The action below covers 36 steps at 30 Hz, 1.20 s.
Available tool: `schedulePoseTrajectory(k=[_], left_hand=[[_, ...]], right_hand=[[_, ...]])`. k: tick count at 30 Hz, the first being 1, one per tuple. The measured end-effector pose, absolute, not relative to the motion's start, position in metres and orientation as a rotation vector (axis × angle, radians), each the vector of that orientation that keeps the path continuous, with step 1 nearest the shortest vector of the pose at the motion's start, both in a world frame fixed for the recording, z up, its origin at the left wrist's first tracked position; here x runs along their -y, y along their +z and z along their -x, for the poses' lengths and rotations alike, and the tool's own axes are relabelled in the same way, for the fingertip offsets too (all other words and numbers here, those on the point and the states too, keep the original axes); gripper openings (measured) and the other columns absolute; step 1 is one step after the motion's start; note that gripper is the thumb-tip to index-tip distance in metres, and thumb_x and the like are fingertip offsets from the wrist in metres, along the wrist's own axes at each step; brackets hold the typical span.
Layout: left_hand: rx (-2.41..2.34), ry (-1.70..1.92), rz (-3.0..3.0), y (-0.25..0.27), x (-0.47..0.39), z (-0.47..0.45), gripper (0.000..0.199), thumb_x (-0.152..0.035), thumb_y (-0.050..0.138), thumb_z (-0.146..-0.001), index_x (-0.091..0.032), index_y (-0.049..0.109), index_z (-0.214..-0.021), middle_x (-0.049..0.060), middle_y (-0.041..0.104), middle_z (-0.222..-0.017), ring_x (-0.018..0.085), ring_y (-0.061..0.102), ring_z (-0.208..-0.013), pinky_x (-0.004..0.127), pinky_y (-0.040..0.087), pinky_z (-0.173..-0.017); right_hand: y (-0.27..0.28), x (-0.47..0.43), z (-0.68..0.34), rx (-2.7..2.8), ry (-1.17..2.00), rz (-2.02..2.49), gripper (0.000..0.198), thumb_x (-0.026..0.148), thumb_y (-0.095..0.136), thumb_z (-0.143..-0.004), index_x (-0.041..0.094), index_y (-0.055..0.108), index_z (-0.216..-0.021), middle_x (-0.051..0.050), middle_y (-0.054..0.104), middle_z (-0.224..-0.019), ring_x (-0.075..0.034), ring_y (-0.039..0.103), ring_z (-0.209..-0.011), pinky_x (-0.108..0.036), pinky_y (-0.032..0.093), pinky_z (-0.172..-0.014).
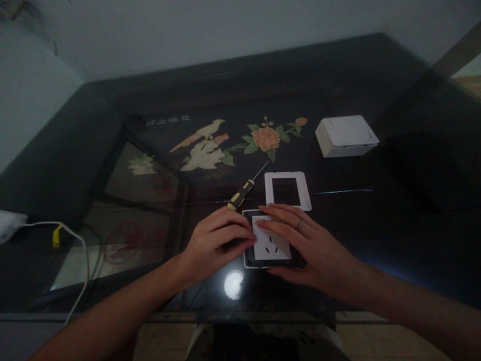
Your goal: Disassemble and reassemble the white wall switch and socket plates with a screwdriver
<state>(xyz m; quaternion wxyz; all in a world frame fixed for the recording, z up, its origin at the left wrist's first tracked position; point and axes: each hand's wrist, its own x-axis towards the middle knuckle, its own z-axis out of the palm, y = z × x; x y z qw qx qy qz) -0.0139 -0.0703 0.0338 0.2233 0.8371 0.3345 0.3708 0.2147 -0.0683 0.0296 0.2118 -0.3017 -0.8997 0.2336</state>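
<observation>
Both hands are on the socket point(271, 244) at the table's point(376, 210) near edge: left hand point(214, 244) curled at its left side, right hand point(300, 245) flat across it. Screwdriver point(242, 193) and frame point(287, 190) lie just behind.

We count two hands at the near edge, the left hand point(216, 240) and the right hand point(304, 245), both resting on one wall socket point(271, 245), and one ring point(299, 225) on the right hand. Beyond them we see one screwdriver point(242, 193), one white frame point(287, 190) and, far right, one white box point(345, 135). On the left we count one white cable point(80, 250) with one yellow clip point(56, 235), all on one dark table point(376, 210).
</observation>
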Motion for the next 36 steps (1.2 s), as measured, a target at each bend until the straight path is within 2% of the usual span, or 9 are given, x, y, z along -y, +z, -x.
schedulePoseTrajectory(k=[14,36], left_hand=[[-1.052,0.995,-2.229,0.0322,0.0719,0.0128,0.005,-0.015,0.068,-0.081,-0.016,0.064,-0.079,0.003,0.063,-0.080,0.014,0.061,-0.077,0.025,0.052,-0.070],[-0.986,0.996,-2.470,0.0313,0.0690,0.0167,0.006,-0.018,0.066,-0.084,-0.017,0.063,-0.089,0.003,0.066,-0.084,0.014,0.059,-0.077,0.027,0.050,-0.068]], right_hand=[[0.0299,0.0677,-0.2152,2.502,0.649,0.834,0.061,0.030,0.067,-0.078,0.018,0.045,-0.134,-0.014,0.047,-0.141,-0.028,0.038,-0.133,-0.050,0.042,-0.105],[0.0295,0.0677,-0.2155,2.513,0.618,0.828,0.061,0.032,0.065,-0.079,0.017,0.045,-0.134,-0.014,0.047,-0.141,-0.029,0.039,-0.133,-0.051,0.042,-0.105]])
